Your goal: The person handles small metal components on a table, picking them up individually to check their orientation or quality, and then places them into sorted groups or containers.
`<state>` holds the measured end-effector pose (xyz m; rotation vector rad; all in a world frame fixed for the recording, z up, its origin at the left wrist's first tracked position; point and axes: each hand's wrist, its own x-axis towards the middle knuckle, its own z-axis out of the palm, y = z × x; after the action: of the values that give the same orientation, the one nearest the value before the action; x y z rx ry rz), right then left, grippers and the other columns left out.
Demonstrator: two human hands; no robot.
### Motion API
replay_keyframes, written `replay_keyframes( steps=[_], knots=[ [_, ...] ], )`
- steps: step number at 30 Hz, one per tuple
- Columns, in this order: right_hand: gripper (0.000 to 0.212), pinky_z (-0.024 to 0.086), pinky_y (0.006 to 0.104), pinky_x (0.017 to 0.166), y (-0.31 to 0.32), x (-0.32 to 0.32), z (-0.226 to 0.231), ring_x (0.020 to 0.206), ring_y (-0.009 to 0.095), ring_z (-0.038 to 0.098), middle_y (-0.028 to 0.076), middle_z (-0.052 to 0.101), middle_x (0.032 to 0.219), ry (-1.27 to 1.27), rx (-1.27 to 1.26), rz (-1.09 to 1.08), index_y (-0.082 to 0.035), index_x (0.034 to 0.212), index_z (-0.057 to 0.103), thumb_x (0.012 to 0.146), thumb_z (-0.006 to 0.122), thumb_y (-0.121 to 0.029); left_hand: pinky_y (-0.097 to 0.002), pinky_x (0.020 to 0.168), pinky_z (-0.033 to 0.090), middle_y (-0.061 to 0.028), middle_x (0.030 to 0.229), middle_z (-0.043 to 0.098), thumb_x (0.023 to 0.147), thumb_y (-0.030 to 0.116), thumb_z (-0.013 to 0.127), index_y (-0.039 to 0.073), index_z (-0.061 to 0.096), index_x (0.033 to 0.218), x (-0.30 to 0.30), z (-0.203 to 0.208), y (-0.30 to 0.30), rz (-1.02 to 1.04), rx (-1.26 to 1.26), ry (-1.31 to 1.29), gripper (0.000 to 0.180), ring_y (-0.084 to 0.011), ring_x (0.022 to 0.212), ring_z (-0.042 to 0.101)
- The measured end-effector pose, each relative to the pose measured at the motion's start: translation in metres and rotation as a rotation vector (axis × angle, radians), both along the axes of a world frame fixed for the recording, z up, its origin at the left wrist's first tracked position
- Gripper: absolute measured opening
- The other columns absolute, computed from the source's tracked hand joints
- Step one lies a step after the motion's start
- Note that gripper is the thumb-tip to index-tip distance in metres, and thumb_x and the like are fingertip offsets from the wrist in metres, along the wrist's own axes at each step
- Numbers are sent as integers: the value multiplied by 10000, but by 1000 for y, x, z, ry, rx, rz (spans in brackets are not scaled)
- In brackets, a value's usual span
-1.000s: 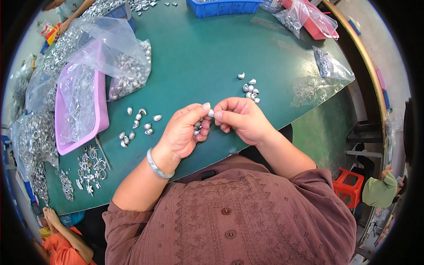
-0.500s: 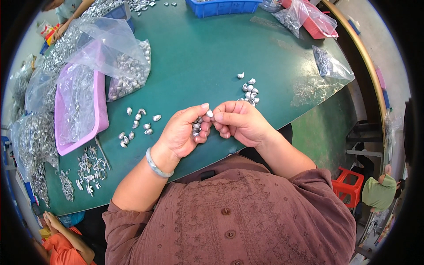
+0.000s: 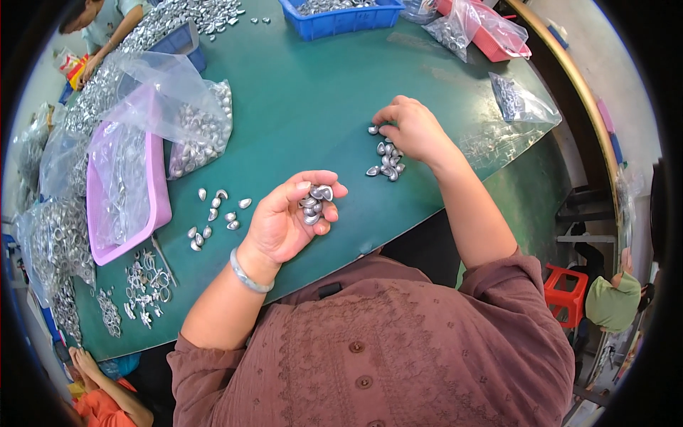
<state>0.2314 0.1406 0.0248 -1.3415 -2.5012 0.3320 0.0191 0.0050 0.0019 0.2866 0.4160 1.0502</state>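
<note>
My left hand [image 3: 284, 213] is cupped palm up around several small silvery, hollow teardrop-shaped metal pieces [image 3: 313, 206], which lie in the palm and against the curled fingers. A pale bangle [image 3: 249, 274] circles that wrist. Over to the right, my right hand [image 3: 409, 128] hovers above the table, its thumb and forefinger curved but apart. Between and just past these fingertips sits one silvery piece [image 3: 373, 130]. A loose cluster of like pieces [image 3: 388, 162] lies under and beside that hand. More of them [image 3: 215, 213] are scattered left of my left hand.
On the green table [image 3: 306, 92] stand a lilac tray [image 3: 162, 203], a bag of silvery pieces [image 3: 203, 135], blue basket [image 3: 341, 25] and red tray [image 3: 491, 46]. Metal rings and trinkets [image 3: 146, 285] lie at left. Co-workers' arms [image 3: 117, 39] show far left and lower left [image 3: 107, 384].
My right hand has left the left hand and moved away to the right cluster. The left hand has stayed near its place, still holding its pieces. My view has shifted slightly.
</note>
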Motion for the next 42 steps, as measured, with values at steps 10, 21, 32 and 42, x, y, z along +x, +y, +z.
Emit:
replay_keyframes(
  steps=[10, 21, 32, 42],
  knots=[
    [102, 439, 325, 746, 5, 1, -9, 834, 242, 536, 77, 549, 817, 133, -19, 113, -78, 803, 654, 710, 634, -115, -267, 537, 472, -119, 894, 546, 845, 158, 530, 27, 556, 871, 0, -4, 1, 16, 52, 30, 136, -214, 735, 575],
    [86, 450, 306, 671, -44, -21, 14, 779, 217, 544, 59, 550, 805, 562, -233, 433, -55, 791, 617, 713, 624, -21, -185, 483, 356, -9, 729, 517, 843, 143, 565, 35, 583, 986, 8, 8, -4, 174, 31, 400, 180, -82, 621, 478],
    [73, 428, 353, 673, -71, -36, 21, 767, 258, 507, 67, 533, 793, 425, 32, 477, -39, 759, 584, 689, 605, -36, -169, 449, 325, 10, 668, 508, 838, 117, 578, 29, 591, 958, 12, 7, -4, 204, 24, 550, 149, -52, 552, 441],
    [68, 423, 356, 664, -74, -36, 20, 751, 266, 502, 77, 527, 780, 434, 54, 478, -25, 737, 572, 679, 604, -45, -162, 449, 335, 20, 654, 509, 832, 152, 592, 28, 590, 934, 12, 7, -4, 187, 40, 566, 160, -45, 534, 438]
  ],
)
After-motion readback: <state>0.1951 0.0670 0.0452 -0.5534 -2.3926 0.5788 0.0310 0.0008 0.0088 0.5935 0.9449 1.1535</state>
